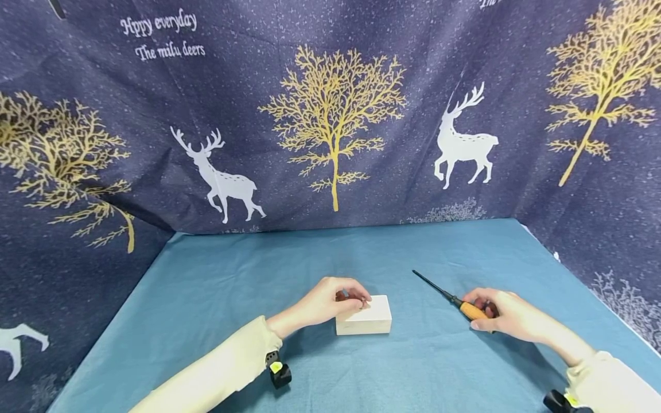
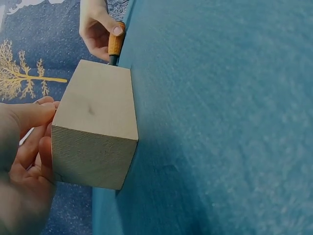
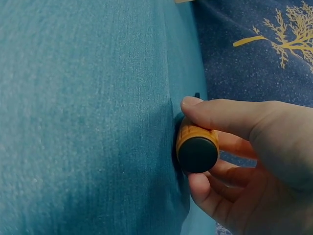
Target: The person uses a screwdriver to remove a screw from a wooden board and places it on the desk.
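Note:
A pale wooden block (image 1: 364, 326) sits on the blue cloth near the middle of the head view. Over its top, my left hand (image 1: 330, 301) is bent, with thumb and fingertips drawn together at the upper face. They seem to pinch something tiny, too small to identify. In the left wrist view the block's side (image 2: 98, 100) is visible beside that hand (image 2: 29, 147). To the right, my right hand (image 1: 508, 315) grips the orange handle of a screwdriver (image 1: 472, 311), its dark shaft pointing away to the left. The right wrist view shows the handle's black end cap (image 3: 197, 154) between thumb and fingers.
A blue cloth (image 1: 248, 275) covers the table. Behind it and at the sides hangs a dark blue curtain (image 1: 361, 28) printed with white deer and golden trees. Each wrist carries a small black camera, like the one (image 1: 280, 373) on the left.

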`<state>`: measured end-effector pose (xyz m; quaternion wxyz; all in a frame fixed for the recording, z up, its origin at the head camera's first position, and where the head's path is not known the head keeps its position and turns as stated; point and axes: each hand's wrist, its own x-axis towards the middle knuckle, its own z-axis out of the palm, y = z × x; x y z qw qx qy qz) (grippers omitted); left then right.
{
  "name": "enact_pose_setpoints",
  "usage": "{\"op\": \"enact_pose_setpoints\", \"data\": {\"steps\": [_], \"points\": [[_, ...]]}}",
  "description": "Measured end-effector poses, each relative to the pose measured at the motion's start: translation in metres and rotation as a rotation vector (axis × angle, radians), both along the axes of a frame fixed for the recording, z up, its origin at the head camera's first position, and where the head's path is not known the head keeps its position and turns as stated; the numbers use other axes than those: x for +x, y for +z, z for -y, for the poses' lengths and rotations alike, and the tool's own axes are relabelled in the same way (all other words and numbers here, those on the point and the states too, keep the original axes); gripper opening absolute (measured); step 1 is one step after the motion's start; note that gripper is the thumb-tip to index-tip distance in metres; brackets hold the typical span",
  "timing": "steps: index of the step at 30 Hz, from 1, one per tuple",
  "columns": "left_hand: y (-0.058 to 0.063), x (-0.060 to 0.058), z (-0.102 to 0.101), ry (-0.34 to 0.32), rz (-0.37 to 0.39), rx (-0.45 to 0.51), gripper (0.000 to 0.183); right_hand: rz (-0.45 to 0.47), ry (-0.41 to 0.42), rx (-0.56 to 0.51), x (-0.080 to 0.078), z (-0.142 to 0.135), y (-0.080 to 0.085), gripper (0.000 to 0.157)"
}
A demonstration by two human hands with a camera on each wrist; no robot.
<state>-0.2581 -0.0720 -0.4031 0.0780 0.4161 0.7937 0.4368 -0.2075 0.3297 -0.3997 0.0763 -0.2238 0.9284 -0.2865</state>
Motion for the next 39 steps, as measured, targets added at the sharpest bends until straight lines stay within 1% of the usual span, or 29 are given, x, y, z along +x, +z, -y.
{"op": "enact_pose_setpoints", "data": {"steps": [10,17,26,39], "points": [[-0.0008,0.0036,-0.0009,0.060,0.015,0.010,0.013,0.011,0.008,-0.002,-0.0014,-0.0004,-0.0005,0.049],[-0.0012,0.0052,-0.0019,0.095,0.026,0.017,0.011,-0.029,0.018,0.018,-0.0016,-0.0007,-0.0010,0.046],[-0.0015,0.0050,-0.0033,0.127,0.021,0.027,0.006,0.008,0.014,0.018,-0.0023,-0.0007,0.0003,0.050],[-0.0030,0.0027,-0.0037,0.149,0.052,0.006,0.004,-0.001,0.013,0.038,-0.0023,-0.0011,0.0004,0.049]]}}
